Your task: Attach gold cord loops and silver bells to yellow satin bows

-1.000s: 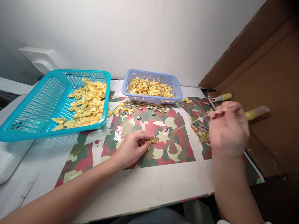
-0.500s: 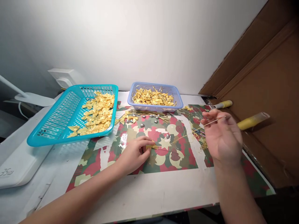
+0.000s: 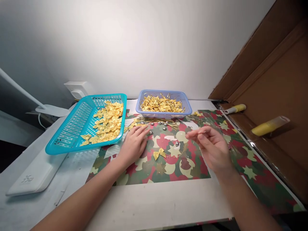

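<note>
A yellow ribbon bow (image 3: pixel 159 154) lies on the camouflage-patterned mat, a thin gold cord running from it toward the right. My right hand (image 3: pixel 213 147) is raised to the right of the bow, its thumb and fingertips pinched on the cord, which is barely visible there. To the bow's upper left, my left hand (image 3: pixel 135 144) rests low over the mat with fingers stretched out, near a silver jingle bell (image 3: pixel 150 132). Its fingertips show nothing held. Another silver bell (image 3: pixel 177 144) sits between my hands, just above the bow.
A teal basket (image 3: pixel 72 150) with yellow bows stands at left. Behind the mat, a lilac basket (image 3: pixel 163 114) holds bows with gold cords. Several bells and loose gold cords (image 3: pixel 172 124) lie before it. A white power bank (image 3: pixel 36 179) and yellow tubes (image 3: pixel 269 126) flank the mat.
My left hand has let go of the bow and moved up and left toward the bells. My right hand has come lower and leftward. The view has shifted slightly.
</note>
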`<act>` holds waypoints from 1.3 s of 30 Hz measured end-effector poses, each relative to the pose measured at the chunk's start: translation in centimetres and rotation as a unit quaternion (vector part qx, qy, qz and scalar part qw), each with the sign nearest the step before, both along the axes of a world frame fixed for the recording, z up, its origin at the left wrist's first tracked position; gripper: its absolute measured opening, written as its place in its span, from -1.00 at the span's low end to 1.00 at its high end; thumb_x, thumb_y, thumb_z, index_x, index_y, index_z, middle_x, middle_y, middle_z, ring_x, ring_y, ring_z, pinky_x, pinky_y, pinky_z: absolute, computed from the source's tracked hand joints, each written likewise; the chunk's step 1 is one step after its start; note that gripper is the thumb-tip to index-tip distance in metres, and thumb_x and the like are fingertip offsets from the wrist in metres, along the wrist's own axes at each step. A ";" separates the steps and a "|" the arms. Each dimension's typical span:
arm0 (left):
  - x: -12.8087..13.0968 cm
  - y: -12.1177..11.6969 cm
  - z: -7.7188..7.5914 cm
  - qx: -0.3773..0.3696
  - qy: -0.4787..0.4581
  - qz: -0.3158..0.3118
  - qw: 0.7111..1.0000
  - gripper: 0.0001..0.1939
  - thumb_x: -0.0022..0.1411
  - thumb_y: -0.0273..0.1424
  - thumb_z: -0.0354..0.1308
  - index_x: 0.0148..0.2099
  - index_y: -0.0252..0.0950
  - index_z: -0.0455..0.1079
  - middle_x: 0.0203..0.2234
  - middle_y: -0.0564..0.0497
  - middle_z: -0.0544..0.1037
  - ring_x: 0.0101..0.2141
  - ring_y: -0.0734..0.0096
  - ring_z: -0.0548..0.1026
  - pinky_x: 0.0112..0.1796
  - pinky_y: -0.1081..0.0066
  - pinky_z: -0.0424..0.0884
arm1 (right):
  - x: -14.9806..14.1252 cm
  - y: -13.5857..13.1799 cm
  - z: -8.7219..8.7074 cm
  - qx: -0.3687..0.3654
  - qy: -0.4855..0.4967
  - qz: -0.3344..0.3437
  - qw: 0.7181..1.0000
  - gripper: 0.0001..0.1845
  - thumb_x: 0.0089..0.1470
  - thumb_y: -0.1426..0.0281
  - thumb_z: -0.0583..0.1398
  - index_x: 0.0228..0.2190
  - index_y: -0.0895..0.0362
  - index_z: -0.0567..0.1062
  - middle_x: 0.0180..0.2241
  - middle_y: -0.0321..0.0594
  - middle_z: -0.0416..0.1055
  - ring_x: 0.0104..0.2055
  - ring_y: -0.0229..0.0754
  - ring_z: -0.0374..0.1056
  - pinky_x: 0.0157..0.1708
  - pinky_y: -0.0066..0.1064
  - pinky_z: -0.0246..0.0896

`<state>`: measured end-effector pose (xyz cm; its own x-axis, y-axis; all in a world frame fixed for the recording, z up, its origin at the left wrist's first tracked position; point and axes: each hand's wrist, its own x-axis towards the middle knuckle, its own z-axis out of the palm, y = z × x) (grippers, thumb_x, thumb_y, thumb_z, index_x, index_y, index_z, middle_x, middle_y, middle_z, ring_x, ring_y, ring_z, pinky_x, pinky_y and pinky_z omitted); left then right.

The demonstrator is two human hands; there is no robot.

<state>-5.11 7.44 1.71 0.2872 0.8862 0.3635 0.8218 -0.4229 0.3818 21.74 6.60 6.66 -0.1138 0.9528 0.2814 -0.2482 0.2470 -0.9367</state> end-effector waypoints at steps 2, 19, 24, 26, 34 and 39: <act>0.0 0.6 -0.3 -0.004 -0.001 -0.037 0.999 -0.66 0.35 -0.40 -0.07 0.06 -0.25 0.44 0.04 -0.12 0.52 0.00 0.05 0.39 0.03 0.03 0.30 | -0.9 -0.3 -0.5 -0.045 -0.025 0.016 0.999 -0.83 0.09 0.25 0.28 -0.37 0.06 0.43 -0.48 -0.31 0.53 -0.43 -0.25 0.47 -0.37 -0.39 0.41; 0.5 -0.5 -0.1 -0.106 -0.196 0.033 0.974 -0.71 0.28 -0.21 0.10 -0.16 -0.30 0.53 -0.51 0.02 0.58 -0.57 0.45 0.40 -0.53 0.47 0.31 | -4.1 -1.1 -4.3 -0.186 -0.131 0.155 0.961 -0.80 0.16 0.28 0.15 -0.19 0.09 0.38 -0.42 -0.33 0.41 -0.46 -0.35 0.28 -0.44 -0.49 0.20; 1.6 -1.5 0.6 -0.177 -0.274 0.039 0.945 -0.67 0.24 -0.17 0.13 -0.17 -0.30 0.57 -0.48 -0.01 0.60 -0.56 0.46 0.42 -0.57 0.50 0.31 | -4.2 -1.5 -4.2 -0.193 -0.133 0.132 0.963 -0.80 0.10 0.26 0.21 -0.31 0.15 0.46 -0.43 -0.24 0.51 -0.52 -0.35 0.33 -0.46 -0.47 0.28; 2.3 -2.0 1.0 -0.241 -0.345 0.033 0.907 -0.69 0.17 -0.17 0.20 -0.23 -0.30 0.57 -0.47 -0.02 0.61 -0.54 0.45 0.45 -0.56 0.52 0.34 | -4.4 -1.8 -4.0 -0.178 -0.151 0.126 0.964 -0.81 0.12 0.26 0.19 -0.32 0.14 0.47 -0.52 -0.29 0.47 -0.55 -0.35 0.32 -0.51 -0.49 0.25; 3.5 -2.8 1.1 -0.348 -0.480 0.041 0.804 -0.81 -0.01 -0.25 0.37 -0.35 -0.23 0.60 -0.52 0.06 0.58 -0.57 0.59 0.38 -0.58 0.63 0.28 | -4.9 -2.6 -3.7 -0.115 -0.220 0.093 0.964 -0.84 0.19 0.31 0.13 -0.39 0.12 0.43 -0.66 -0.41 0.34 -0.66 -0.39 0.14 -0.61 -0.52 0.05; 3.7 -2.9 1.3 -0.337 -0.490 0.045 0.803 -0.84 -0.02 -0.29 0.38 -0.36 -0.23 0.61 -0.56 0.06 0.57 -0.53 0.52 0.44 -0.55 0.59 0.34 | -5.0 -2.7 -3.5 -0.114 -0.227 0.085 0.963 -0.86 0.16 0.35 0.14 -0.41 0.13 0.42 -0.67 -0.40 0.34 -0.65 -0.37 0.19 -0.59 -0.52 0.07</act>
<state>-1.36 4.50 2.97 0.0799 0.9775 -0.1953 0.0032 0.1956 0.9807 16.74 3.95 3.16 -0.3367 0.9403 -0.0491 0.1820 0.0139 -0.9832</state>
